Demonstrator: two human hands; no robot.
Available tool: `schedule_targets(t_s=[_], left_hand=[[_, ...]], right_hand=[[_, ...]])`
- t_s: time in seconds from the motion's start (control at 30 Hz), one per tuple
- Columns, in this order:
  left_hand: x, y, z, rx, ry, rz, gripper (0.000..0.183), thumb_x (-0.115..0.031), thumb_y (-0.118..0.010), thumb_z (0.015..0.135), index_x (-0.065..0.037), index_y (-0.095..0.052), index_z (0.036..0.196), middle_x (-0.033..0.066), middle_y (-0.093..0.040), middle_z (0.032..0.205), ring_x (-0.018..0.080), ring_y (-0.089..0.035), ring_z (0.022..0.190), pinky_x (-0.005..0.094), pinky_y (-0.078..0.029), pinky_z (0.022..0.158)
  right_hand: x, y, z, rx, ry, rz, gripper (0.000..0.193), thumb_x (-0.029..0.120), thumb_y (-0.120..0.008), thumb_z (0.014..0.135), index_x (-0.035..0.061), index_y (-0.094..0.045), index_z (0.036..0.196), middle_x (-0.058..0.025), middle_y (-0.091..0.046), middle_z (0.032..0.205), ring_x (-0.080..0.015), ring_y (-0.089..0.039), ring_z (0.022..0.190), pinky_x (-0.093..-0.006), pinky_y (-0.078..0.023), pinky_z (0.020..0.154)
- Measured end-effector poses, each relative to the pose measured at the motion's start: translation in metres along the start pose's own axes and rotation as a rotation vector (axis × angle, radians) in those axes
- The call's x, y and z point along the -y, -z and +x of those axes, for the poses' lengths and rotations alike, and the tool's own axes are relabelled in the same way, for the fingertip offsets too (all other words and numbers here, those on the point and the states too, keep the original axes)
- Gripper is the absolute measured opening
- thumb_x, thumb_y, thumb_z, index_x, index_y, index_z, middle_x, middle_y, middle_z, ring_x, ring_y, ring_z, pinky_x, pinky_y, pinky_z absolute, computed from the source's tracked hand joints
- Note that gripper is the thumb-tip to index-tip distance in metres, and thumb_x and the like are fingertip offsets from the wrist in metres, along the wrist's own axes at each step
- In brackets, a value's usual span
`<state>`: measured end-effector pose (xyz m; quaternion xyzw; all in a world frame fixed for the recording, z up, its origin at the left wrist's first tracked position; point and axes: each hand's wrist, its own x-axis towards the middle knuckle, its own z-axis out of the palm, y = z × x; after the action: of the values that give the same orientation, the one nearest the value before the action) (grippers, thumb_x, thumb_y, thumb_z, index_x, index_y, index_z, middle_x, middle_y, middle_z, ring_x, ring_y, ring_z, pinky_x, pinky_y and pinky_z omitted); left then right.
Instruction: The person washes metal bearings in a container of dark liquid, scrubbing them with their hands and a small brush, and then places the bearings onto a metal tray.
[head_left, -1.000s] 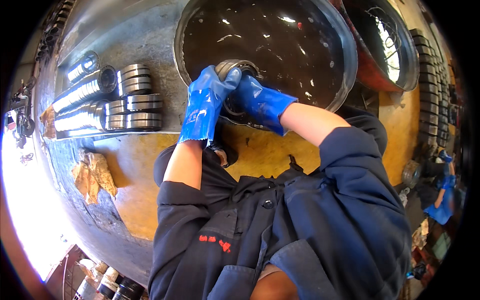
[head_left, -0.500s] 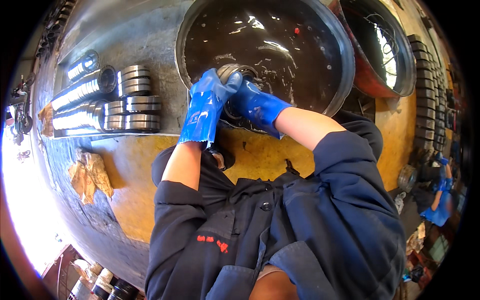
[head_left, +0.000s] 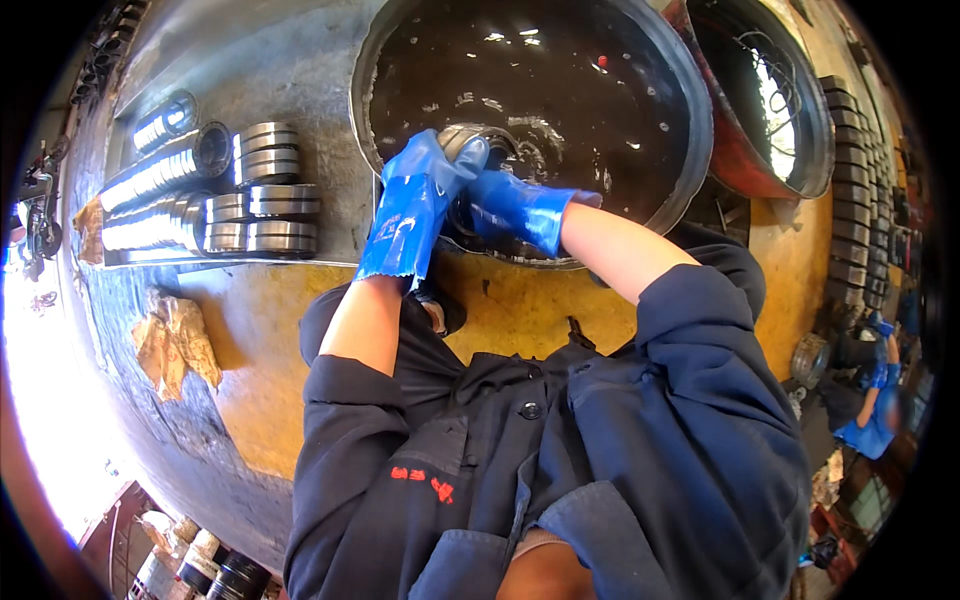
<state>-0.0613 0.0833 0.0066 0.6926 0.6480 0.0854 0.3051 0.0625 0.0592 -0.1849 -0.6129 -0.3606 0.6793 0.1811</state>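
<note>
Blue rubber gloves cover both of my hands. My left hand (head_left: 420,190) is closed over the near left side of a metal ring-shaped bearing (head_left: 476,134). On its near right side, my right hand (head_left: 512,207) grips the same bearing, its fingers partly hidden behind the left glove. The bearing is at the near left part of a large round metal tub (head_left: 697,125) holding dark liquid (head_left: 560,70). Its lower part is hidden by the gloves, so I cannot tell how deep it sits. Ripples spread in the liquid beside it.
Left of the tub, stacked shiny bearing rings (head_left: 283,237) lie in rows on a metal tray (head_left: 335,190). A reddish drum (head_left: 715,150) stands right of the tub, with stacked dark rings (head_left: 848,200) beyond. Crumpled brown paper (head_left: 175,343) lies at left. Another person's blue-gloved hand (head_left: 880,375) shows far right.
Ripples beside the bearing are more marked now, and the glints on the liquid have shifted. My right wrist has turned slightly. Both hands keep their hold on the bearing.
</note>
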Motion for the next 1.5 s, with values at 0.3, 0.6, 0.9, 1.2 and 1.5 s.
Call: schedule_targets(t_s=[0.3,0.6,0.9,1.2,1.5], left_hand=[[-0.004,0.006,-0.014,-0.074,-0.026,-0.078,0.069,-0.061,-0.071,0.095,0.005,-0.072,0.115,0.0316,-0.074,0.112,0.0474,-0.072,0.110,0.0496,-0.056,0.094],[0.012,0.009,-0.009,-0.036,0.004,0.000,0.072,-0.062,-0.070,0.095,0.005,-0.072,0.121,0.0324,-0.074,0.116,0.0462,-0.072,0.112,0.0492,-0.056,0.097],[-0.008,0.002,-0.002,0.006,-0.014,0.044,0.068,-0.059,-0.070,0.096,0.003,-0.072,0.124,0.0313,-0.074,0.118,0.0455,-0.072,0.114,0.0488,-0.056,0.098],[0.019,0.022,-0.018,-0.017,0.080,-0.021,0.069,-0.061,-0.071,0.096,0.003,-0.071,0.124,0.0293,-0.075,0.117,0.0447,-0.073,0.113,0.0482,-0.057,0.096],[-0.007,0.027,-0.018,0.016,-0.012,-0.046,0.069,-0.061,-0.071,0.096,0.002,-0.071,0.123,0.0292,-0.075,0.116,0.0448,-0.072,0.113,0.0480,-0.057,0.095]], right_hand=[[-0.009,0.023,0.007,-0.087,0.842,-0.895,0.030,0.010,-0.076,0.092,0.0085,-0.077,0.121,-0.0097,-0.077,0.110,-0.0186,-0.069,0.099,-0.0341,-0.056,0.086],[0.058,-0.001,-0.068,0.047,0.181,-0.344,0.028,0.013,-0.063,0.103,0.0079,-0.073,0.129,-0.0117,-0.075,0.115,-0.0228,-0.070,0.100,-0.0357,-0.058,0.086],[-0.021,0.031,0.023,0.203,0.353,-0.634,0.023,0.015,-0.071,0.100,0.0030,-0.077,0.118,-0.0144,-0.078,0.107,-0.0251,-0.073,0.093,-0.0403,-0.058,0.080],[0.084,-0.025,-0.071,0.342,0.459,-1.631,0.024,0.017,-0.071,0.096,0.0092,-0.080,0.116,-0.0134,-0.079,0.117,-0.0306,-0.077,0.105,-0.0448,-0.061,0.083],[0.074,-0.025,-0.001,-0.219,0.100,-0.672,0.028,0.021,-0.066,0.099,0.0160,-0.080,0.123,-0.0132,-0.078,0.122,-0.0320,-0.074,0.117,-0.0419,-0.056,0.100]])
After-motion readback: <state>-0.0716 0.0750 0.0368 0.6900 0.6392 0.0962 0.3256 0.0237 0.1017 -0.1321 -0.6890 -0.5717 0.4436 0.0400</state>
